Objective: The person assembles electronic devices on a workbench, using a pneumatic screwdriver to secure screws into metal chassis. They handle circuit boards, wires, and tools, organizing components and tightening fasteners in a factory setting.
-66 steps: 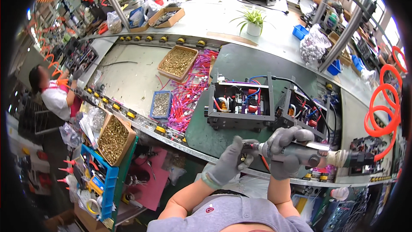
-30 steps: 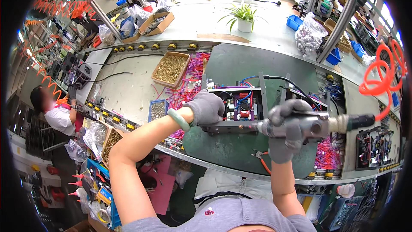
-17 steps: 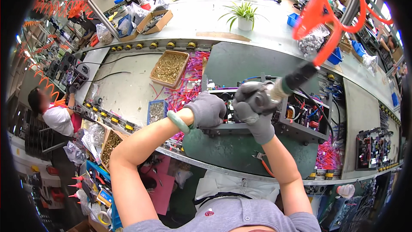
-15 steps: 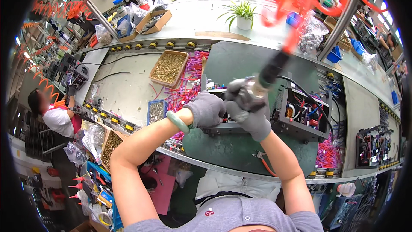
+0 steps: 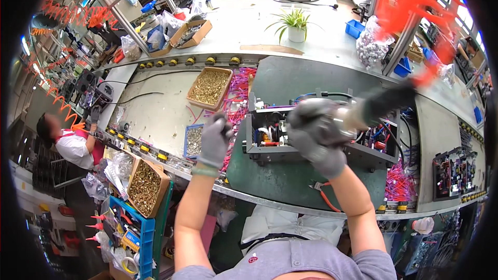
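Note:
My right hand (image 5: 316, 142), in a grey glove, grips a powered screwdriver (image 5: 358, 116) that is blurred by motion. An orange coiled hose (image 5: 415, 15) rises from it to the upper right. The hand and tool are over the open black metal chassis (image 5: 270, 153) with wiring inside, which stands on the green mat (image 5: 282, 181). My gloved left hand (image 5: 215, 142) is left of the chassis, over pink wires (image 5: 236, 98) and beside a small blue tray of screws (image 5: 193, 140). Its fingers are curled, and whether they hold anything is hidden.
A cardboard box of brass screws (image 5: 210, 85) sits beyond the blue tray, another one (image 5: 145, 186) at the near left. Orange-handled pliers (image 5: 324, 199) lie on the mat. A second unit (image 5: 451, 176) stands at the right, a potted plant (image 5: 295, 23) behind. A person (image 5: 67, 145) works at the left.
My left hand left the chassis and moved left to the screw tray. My right hand swung the screwdriver from the right side over the chassis, then back a little to the right.

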Action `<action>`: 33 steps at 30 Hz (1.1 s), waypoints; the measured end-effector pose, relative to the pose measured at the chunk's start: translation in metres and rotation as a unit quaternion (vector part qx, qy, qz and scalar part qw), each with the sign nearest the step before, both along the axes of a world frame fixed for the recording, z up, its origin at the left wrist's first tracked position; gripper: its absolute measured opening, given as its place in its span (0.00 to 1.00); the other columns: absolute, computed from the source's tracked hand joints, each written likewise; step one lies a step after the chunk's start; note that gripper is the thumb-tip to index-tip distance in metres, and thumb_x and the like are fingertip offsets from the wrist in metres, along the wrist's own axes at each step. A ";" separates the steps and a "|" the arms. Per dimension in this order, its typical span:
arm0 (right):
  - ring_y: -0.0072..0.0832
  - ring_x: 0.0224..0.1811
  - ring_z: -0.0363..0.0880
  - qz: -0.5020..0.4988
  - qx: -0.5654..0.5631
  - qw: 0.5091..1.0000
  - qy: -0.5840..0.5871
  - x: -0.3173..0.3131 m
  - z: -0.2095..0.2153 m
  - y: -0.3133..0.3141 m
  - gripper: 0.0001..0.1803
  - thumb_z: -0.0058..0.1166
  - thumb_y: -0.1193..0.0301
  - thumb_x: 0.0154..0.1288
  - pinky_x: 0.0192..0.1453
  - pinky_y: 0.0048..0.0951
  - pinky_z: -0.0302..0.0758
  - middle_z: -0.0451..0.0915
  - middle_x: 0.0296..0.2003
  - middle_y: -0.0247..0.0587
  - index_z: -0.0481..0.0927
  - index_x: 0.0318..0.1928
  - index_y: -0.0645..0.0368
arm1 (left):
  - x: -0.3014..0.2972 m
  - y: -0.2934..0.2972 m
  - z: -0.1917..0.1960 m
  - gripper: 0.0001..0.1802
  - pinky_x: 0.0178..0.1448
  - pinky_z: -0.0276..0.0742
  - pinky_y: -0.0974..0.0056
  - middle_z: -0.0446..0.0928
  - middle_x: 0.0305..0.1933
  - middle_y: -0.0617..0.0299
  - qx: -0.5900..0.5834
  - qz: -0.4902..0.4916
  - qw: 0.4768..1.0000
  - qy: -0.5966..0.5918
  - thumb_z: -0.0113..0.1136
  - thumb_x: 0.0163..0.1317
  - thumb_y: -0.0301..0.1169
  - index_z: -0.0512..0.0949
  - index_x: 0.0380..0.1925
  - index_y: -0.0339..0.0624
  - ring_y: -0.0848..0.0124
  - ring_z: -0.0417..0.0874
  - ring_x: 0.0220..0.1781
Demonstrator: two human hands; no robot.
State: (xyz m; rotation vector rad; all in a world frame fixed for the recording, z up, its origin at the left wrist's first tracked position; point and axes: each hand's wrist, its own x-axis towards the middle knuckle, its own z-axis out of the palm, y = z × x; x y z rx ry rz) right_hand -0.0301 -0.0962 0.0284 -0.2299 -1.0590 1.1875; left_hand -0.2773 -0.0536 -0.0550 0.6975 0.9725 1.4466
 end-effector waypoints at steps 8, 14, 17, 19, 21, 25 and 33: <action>0.30 0.29 0.79 -0.122 -0.043 0.990 0.059 0.049 -0.009 -0.085 0.31 0.74 0.62 0.54 0.29 0.31 0.80 0.75 0.36 0.42 0.71 0.54 0.58 | 0.107 -0.143 -0.034 0.18 0.17 0.51 0.74 0.68 0.19 0.72 -0.260 -0.241 0.934 -0.046 0.42 0.75 0.44 0.77 0.39 0.44 0.82 0.58 0.13; 0.29 0.33 0.78 -0.223 -0.088 0.971 0.009 0.090 -0.031 -0.116 0.32 0.74 0.59 0.54 0.29 0.28 0.79 0.75 0.38 0.40 0.72 0.53 0.56 | 0.183 -0.147 -0.026 0.17 0.20 0.52 0.75 0.66 0.19 0.74 -0.158 -0.446 0.880 0.039 0.46 0.75 0.43 0.75 0.42 0.40 0.83 0.58 0.16; 0.27 0.33 0.78 -0.260 -0.110 0.959 0.026 0.107 -0.023 -0.135 0.32 0.74 0.58 0.54 0.34 0.30 0.78 0.75 0.38 0.38 0.71 0.54 0.55 | 0.206 -0.139 -0.025 0.13 0.22 0.54 0.75 0.68 0.24 0.70 -0.153 -0.447 0.880 0.047 0.50 0.74 0.38 0.74 0.45 0.39 0.83 0.61 0.20; 0.26 0.32 0.77 -0.297 -0.097 0.950 0.023 0.118 -0.020 -0.141 0.31 0.72 0.58 0.55 0.36 0.30 0.77 0.75 0.38 0.38 0.71 0.54 0.56 | 0.216 -0.133 -0.018 0.11 0.22 0.55 0.76 0.70 0.30 0.66 -0.182 -0.445 0.877 -0.003 0.50 0.73 0.35 0.73 0.46 0.39 0.83 0.61 0.20; 0.25 0.32 0.77 -0.325 -0.093 0.941 0.028 0.125 -0.017 -0.143 0.30 0.69 0.57 0.58 0.39 0.32 0.75 0.75 0.38 0.36 0.71 0.54 0.56 | 0.226 -0.130 -0.016 0.11 0.22 0.55 0.76 0.71 0.31 0.65 -0.171 -0.450 0.874 -0.073 0.49 0.73 0.34 0.73 0.47 0.39 0.83 0.61 0.19; 0.26 0.35 0.78 -0.345 -0.037 0.936 0.058 0.137 -0.023 -0.142 0.31 0.68 0.58 0.59 0.44 0.34 0.76 0.76 0.42 0.38 0.70 0.58 0.57 | 0.234 -0.131 -0.009 0.12 0.21 0.54 0.76 0.72 0.32 0.67 -0.179 -0.449 0.863 -0.150 0.49 0.73 0.34 0.72 0.51 0.41 0.83 0.59 0.18; 0.27 0.37 0.80 -0.345 -0.020 0.935 0.083 0.151 -0.026 -0.149 0.32 0.70 0.63 0.58 0.48 0.36 0.79 0.76 0.42 0.41 0.70 0.59 0.58 | 0.239 -0.133 -0.030 0.18 0.21 0.55 0.75 0.69 0.26 0.69 -0.159 -0.464 0.842 -0.225 0.52 0.73 0.44 0.72 0.54 0.44 0.82 0.59 0.16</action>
